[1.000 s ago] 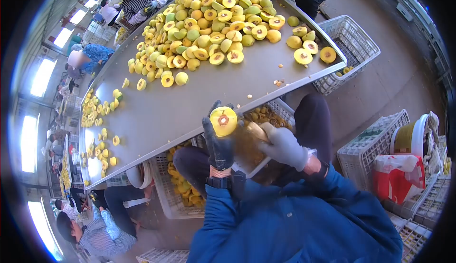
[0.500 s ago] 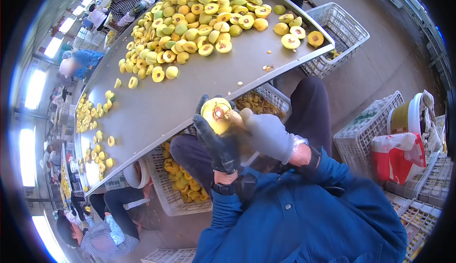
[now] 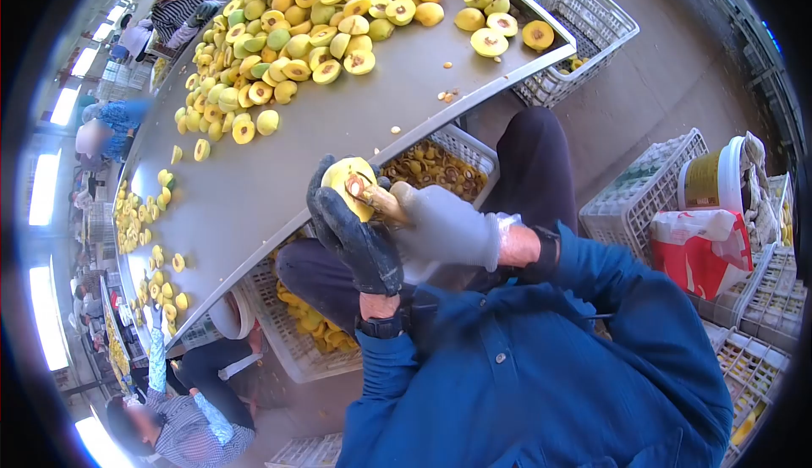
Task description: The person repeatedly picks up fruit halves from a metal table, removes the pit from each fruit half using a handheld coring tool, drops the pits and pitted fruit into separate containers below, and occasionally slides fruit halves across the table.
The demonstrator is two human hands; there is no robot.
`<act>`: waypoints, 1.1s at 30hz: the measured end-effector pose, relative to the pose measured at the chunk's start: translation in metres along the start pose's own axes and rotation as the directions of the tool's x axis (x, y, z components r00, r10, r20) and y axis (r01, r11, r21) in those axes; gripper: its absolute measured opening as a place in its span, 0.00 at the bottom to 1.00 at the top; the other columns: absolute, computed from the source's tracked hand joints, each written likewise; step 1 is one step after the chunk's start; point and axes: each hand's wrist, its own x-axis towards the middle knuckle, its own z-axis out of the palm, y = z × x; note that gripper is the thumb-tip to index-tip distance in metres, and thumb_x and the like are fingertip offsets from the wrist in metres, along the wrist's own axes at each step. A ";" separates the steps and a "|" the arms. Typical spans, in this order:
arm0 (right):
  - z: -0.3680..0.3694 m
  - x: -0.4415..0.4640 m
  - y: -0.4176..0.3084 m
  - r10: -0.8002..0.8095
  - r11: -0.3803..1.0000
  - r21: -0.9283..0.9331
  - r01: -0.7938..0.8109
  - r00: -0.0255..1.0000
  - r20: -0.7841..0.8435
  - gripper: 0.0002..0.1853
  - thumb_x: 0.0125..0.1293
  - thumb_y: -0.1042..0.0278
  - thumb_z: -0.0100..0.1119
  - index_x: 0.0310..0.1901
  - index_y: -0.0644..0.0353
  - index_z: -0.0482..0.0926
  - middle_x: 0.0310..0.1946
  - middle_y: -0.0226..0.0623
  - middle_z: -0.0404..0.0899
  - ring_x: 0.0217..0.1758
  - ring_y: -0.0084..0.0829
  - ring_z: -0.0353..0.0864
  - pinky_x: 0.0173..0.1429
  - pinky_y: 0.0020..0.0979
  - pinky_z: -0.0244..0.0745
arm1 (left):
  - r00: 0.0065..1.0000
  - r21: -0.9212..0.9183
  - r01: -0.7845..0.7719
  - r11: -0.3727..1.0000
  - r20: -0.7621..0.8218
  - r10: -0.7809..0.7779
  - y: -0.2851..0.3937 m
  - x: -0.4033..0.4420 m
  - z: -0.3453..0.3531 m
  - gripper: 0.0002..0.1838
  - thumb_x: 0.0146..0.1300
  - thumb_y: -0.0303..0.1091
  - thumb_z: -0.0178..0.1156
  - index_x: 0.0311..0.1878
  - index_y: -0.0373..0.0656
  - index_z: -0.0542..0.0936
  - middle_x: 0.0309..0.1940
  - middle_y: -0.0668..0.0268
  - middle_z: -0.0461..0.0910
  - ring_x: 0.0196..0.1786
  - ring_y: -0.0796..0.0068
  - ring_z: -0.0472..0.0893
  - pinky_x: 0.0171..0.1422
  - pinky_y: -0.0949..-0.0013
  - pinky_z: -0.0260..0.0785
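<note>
My left hand (image 3: 359, 235), in a black glove, cups a halved yellow peach (image 3: 345, 182) with its cut face towards my right hand. My right hand (image 3: 448, 224), in a grey glove, grips the wooden handle of a pitting tool (image 3: 388, 205). The tool's curved metal end meets the reddish centre of the peach half; how deep it sits is hard to see. Both hands are over my lap, by the near edge of the metal table (image 3: 338, 130). A large heap of halved peaches (image 3: 296, 37) lies on it.
Below the table edge, one crate (image 3: 484, 153) holds pits and scraps; another crate (image 3: 288, 358) holds peach halves. A crate (image 3: 592, 54) stands past the table corner. Crates, a bucket (image 3: 710, 179) and a red-white bag (image 3: 702, 248) are at right. Co-workers (image 3: 190, 426) sit around the table.
My hands and the peach half have shifted slightly left and up in view, and the camera view has moved. The seated co-worker at lower left now reaches an arm up to the table.
</note>
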 end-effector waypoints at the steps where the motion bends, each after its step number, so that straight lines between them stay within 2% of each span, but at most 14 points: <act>1: -0.001 0.003 0.002 0.000 1.000 -0.013 0.000 1.000 -0.003 0.12 0.62 0.64 0.62 0.37 0.64 0.73 0.24 0.56 0.78 0.32 0.56 0.81 0.33 0.46 0.74 | 0.995 0.108 -0.094 0.990 0.031 0.091 0.002 0.003 -0.001 0.27 0.78 0.48 0.40 0.62 0.32 0.69 0.53 0.54 0.76 0.53 0.64 0.78 0.61 0.61 0.72; 2: -0.002 0.004 0.006 0.001 1.000 -0.006 -0.001 0.998 0.067 0.14 0.63 0.63 0.60 0.40 0.68 0.73 0.25 0.52 0.79 0.31 0.49 0.82 0.35 0.44 0.74 | 0.989 0.149 -0.142 0.979 0.060 0.134 -0.001 0.007 -0.002 0.27 0.78 0.48 0.40 0.62 0.32 0.70 0.53 0.54 0.76 0.53 0.63 0.78 0.60 0.61 0.72; 4: -0.006 0.006 0.009 0.064 0.946 0.300 -0.120 0.980 0.189 0.14 0.63 0.62 0.59 0.40 0.68 0.75 0.23 0.46 0.79 0.28 0.40 0.81 0.35 0.39 0.74 | 0.978 0.170 -0.195 0.966 0.103 0.180 -0.012 0.016 -0.006 0.27 0.78 0.48 0.40 0.61 0.32 0.71 0.52 0.54 0.76 0.53 0.63 0.78 0.60 0.61 0.74; 6: -0.008 0.007 0.009 0.120 0.781 0.541 -0.312 0.925 0.360 0.16 0.64 0.61 0.58 0.40 0.69 0.79 0.23 0.36 0.78 0.27 0.27 0.77 0.34 0.33 0.73 | 0.995 -0.038 -0.044 0.998 0.092 0.047 -0.009 0.016 -0.002 0.29 0.77 0.51 0.39 0.62 0.32 0.70 0.52 0.53 0.77 0.53 0.62 0.79 0.60 0.60 0.74; 9: -0.024 0.006 -0.006 0.184 0.677 0.560 -0.477 0.847 0.499 0.17 0.63 0.60 0.59 0.40 0.70 0.78 0.24 0.39 0.79 0.27 0.29 0.78 0.36 0.35 0.74 | 0.991 -0.115 -0.031 0.993 0.123 0.045 -0.019 0.025 -0.004 0.35 0.76 0.59 0.35 0.67 0.34 0.66 0.52 0.52 0.77 0.53 0.59 0.79 0.62 0.57 0.73; 12: -0.023 0.006 -0.001 -0.033 0.928 0.368 -0.057 0.972 0.234 0.17 0.63 0.59 0.59 0.40 0.70 0.78 0.24 0.43 0.80 0.27 0.33 0.79 0.36 0.36 0.74 | 0.963 -0.101 -0.221 0.970 0.134 0.234 -0.021 0.029 -0.004 0.35 0.75 0.58 0.39 0.63 0.31 0.70 0.50 0.51 0.79 0.49 0.58 0.82 0.56 0.57 0.77; 15: -0.034 0.004 -0.010 0.024 0.995 0.080 -0.051 0.951 0.309 0.14 0.65 0.65 0.61 0.47 0.65 0.78 0.29 0.34 0.81 0.34 0.21 0.78 0.40 0.31 0.74 | 0.897 0.091 -0.301 0.949 0.365 0.250 -0.004 0.043 -0.022 0.34 0.74 0.58 0.42 0.58 0.30 0.74 0.46 0.50 0.81 0.44 0.59 0.83 0.51 0.57 0.79; 18: -0.031 0.001 -0.018 0.044 0.836 0.478 -0.269 0.902 0.430 0.15 0.64 0.65 0.62 0.47 0.66 0.77 0.28 0.38 0.80 0.33 0.24 0.79 0.40 0.31 0.75 | 0.883 -0.024 -0.241 0.970 0.410 0.229 0.010 0.051 -0.020 0.35 0.73 0.59 0.43 0.55 0.30 0.76 0.43 0.50 0.82 0.42 0.61 0.84 0.47 0.59 0.80; 21: -0.039 0.003 -0.014 -0.024 0.987 0.158 -0.027 0.950 0.312 0.14 0.65 0.64 0.61 0.47 0.64 0.78 0.28 0.33 0.80 0.33 0.24 0.80 0.39 0.29 0.74 | 0.756 0.060 -0.369 0.928 0.601 0.262 0.018 0.067 -0.024 0.32 0.74 0.55 0.46 0.52 0.29 0.78 0.39 0.52 0.84 0.41 0.62 0.85 0.50 0.62 0.78; 24: -0.047 -0.003 -0.039 0.076 0.798 0.513 -0.316 0.897 0.435 0.13 0.63 0.63 0.61 0.39 0.65 0.79 0.22 0.29 0.76 0.25 0.22 0.77 0.30 0.29 0.70 | 0.649 0.099 -0.369 0.924 0.739 0.180 0.044 0.077 -0.026 0.36 0.72 0.62 0.44 0.55 0.32 0.75 0.39 0.51 0.83 0.37 0.63 0.84 0.43 0.61 0.80; 26: -0.049 -0.006 -0.045 0.099 0.523 0.651 -0.550 0.798 0.595 0.10 0.62 0.64 0.61 0.35 0.64 0.80 0.18 0.23 0.72 0.20 0.16 0.71 0.22 0.25 0.64 | 0.760 -0.092 -0.186 0.978 0.617 0.202 0.031 0.069 -0.023 0.36 0.72 0.63 0.43 0.56 0.33 0.75 0.38 0.53 0.82 0.36 0.63 0.83 0.42 0.61 0.80; 29: -0.029 -0.006 -0.033 0.069 0.527 0.698 -0.485 0.843 0.534 0.08 0.61 0.65 0.61 0.34 0.61 0.81 0.17 0.22 0.71 0.19 0.13 0.69 0.20 0.22 0.61 | 0.933 -0.375 0.030 0.926 0.343 0.109 0.016 0.043 0.005 0.38 0.70 0.67 0.41 0.53 0.35 0.75 0.36 0.54 0.82 0.32 0.61 0.81 0.34 0.61 0.78; 31: -0.028 -0.005 -0.026 0.068 0.668 0.644 -0.372 0.893 0.445 0.10 0.61 0.64 0.60 0.34 0.64 0.80 0.17 0.29 0.74 0.20 0.20 0.74 0.23 0.30 0.67 | 0.973 -0.626 0.212 0.750 0.204 -0.105 0.003 0.031 0.015 0.38 0.70 0.68 0.40 0.54 0.37 0.74 0.36 0.54 0.81 0.32 0.61 0.80 0.32 0.62 0.77; 33: -0.009 0.000 -0.005 -0.005 0.824 0.552 -0.128 0.973 0.233 0.11 0.61 0.64 0.59 0.34 0.65 0.80 0.17 0.36 0.75 0.20 0.26 0.76 0.25 0.35 0.70 | 0.976 -0.625 0.214 0.751 0.113 -0.183 -0.002 0.026 0.026 0.37 0.71 0.67 0.39 0.56 0.38 0.73 0.38 0.54 0.80 0.34 0.59 0.80 0.35 0.62 0.77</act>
